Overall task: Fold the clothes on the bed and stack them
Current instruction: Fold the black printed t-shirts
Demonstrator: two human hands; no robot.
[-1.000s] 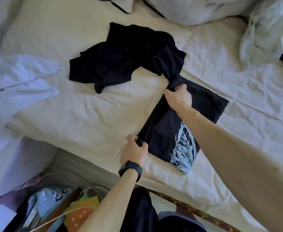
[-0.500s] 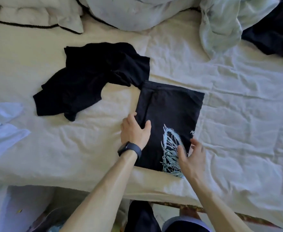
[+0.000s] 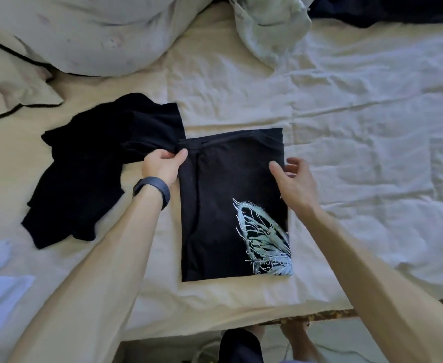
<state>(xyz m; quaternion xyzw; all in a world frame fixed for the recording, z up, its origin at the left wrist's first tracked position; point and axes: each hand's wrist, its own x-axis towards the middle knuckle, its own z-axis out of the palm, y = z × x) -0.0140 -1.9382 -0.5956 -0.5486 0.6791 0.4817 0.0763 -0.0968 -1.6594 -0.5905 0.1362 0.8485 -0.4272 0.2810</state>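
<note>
near the bed's front edge a folded black butterfly t-shirt lies flat on the cream sheet; the left hand pinches its upper left corner, the right hand is at its right edge, fingers apart; a crumpled black garment touches it, with a pillow beyond

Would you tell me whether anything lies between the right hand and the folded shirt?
Nothing visible does: the right hand is at the right edge of the shirt, and the other black garment lies to its left.
</note>
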